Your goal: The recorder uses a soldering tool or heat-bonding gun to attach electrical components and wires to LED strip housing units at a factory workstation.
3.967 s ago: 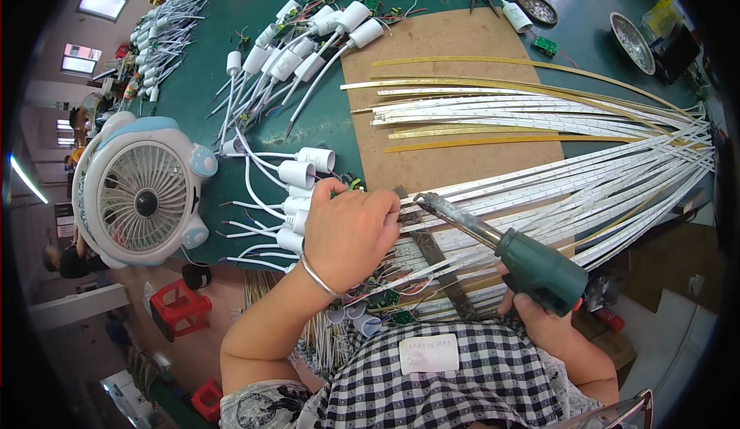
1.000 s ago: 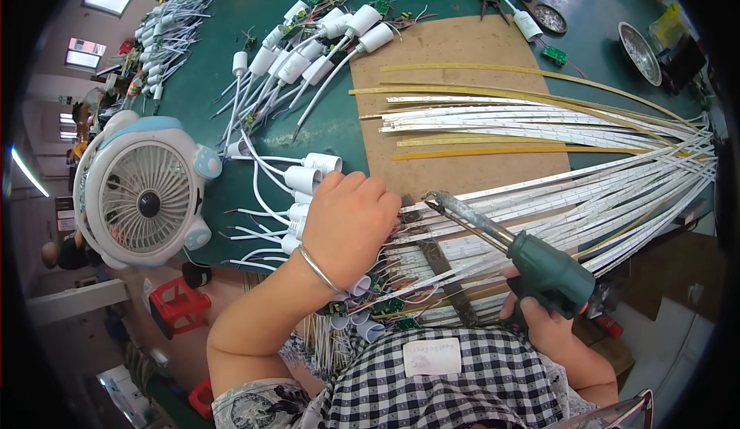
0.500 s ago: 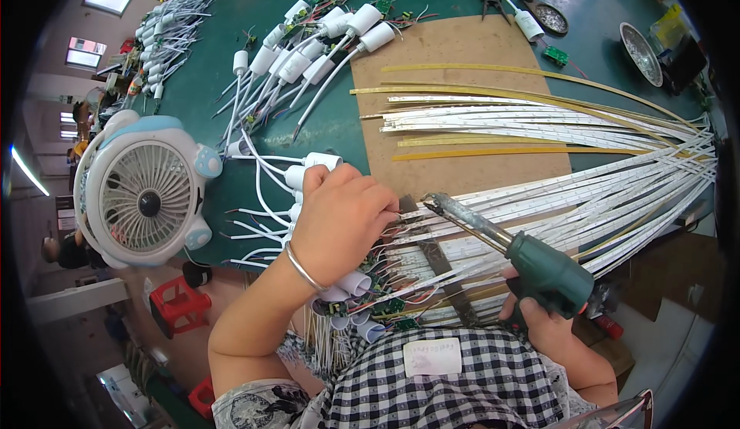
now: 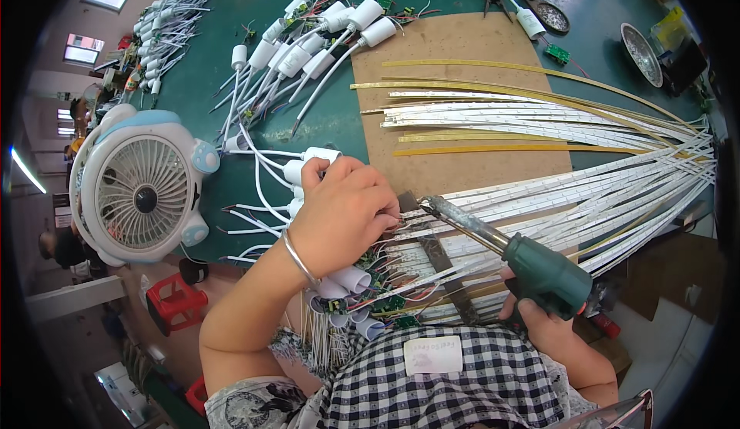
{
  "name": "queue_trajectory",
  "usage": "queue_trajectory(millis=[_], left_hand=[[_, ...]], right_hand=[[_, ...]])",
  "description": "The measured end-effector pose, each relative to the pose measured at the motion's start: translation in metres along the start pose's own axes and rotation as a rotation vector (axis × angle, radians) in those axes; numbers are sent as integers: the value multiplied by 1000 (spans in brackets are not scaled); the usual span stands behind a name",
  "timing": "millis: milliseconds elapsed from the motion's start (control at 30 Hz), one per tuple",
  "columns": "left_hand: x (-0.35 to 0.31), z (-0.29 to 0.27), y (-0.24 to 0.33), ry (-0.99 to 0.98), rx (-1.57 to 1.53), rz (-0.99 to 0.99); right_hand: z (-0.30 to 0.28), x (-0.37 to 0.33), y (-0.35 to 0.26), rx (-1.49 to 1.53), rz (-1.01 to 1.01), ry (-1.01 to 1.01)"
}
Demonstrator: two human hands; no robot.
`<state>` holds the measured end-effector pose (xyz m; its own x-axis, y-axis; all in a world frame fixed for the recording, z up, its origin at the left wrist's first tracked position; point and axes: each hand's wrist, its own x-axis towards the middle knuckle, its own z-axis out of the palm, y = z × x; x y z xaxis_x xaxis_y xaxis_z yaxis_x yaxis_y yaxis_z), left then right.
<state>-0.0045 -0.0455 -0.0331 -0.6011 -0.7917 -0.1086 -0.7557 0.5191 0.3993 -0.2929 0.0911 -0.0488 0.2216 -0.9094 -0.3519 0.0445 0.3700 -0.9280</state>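
My left hand [image 4: 339, 209], a bangle on its wrist, is closed in a pinch at the left ends of white LED strips [image 4: 516, 201]. What lies between its fingertips is too small to make out. In my right hand [image 4: 539, 321] is a green soldering gun [image 4: 546, 275], its metal tip pointing left, close to the left fingertips. A dark flat bar [image 4: 447, 271] lies across the strips. White cylindrical housings [image 4: 320, 154] with white cables lie beside and partly behind my left hand. Below it are more housings [image 4: 351, 278] and small green circuit boards [image 4: 391, 303] with thin wires.
A brown board [image 4: 455, 47] on the green table [image 4: 223, 132] carries white and yellow strips. Beyond it are more housings [image 4: 294, 60], pliers [image 4: 495, 1], a soldering stand [image 4: 551, 17] and a metal dish [image 4: 641, 55]. A fan [image 4: 145, 198] stands left; a red stool [image 4: 176, 303] is below.
My left forearm and elbow have shifted slightly left, while the left fingertips stay at the strip ends. The soldering gun's tip has moved very slightly left.
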Motion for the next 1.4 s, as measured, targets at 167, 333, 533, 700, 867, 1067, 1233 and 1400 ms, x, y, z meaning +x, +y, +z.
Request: queue_trajectory(millis=[167,333,533,700,867,1067,1233,1400], left_hand=[[3,2,0,-19,34,-22],[7,3,1,-30,66,-22],[8,3,2,-45,58,-22],[9,3,2,-58,51,-33],[9,3,3,-49,45,-33],[9,4,3,-32,51,-21],[9,4,3,-34,50,-24],[9,4,3,-25,74,-18]], right_hand=[[0,1,-2,-23,13,-21],[-3,0,-2,-100,30,-72],[-7,-2,9,-274,-58,-88],[-11,-1,10,-411,-79,-142],[-9,1,6,-371,-68,-140],[6,2,-2,-208,54,73],[-12,-2,6,-348,-72,-144],[-1,0,-6,-86,-70,-3]])
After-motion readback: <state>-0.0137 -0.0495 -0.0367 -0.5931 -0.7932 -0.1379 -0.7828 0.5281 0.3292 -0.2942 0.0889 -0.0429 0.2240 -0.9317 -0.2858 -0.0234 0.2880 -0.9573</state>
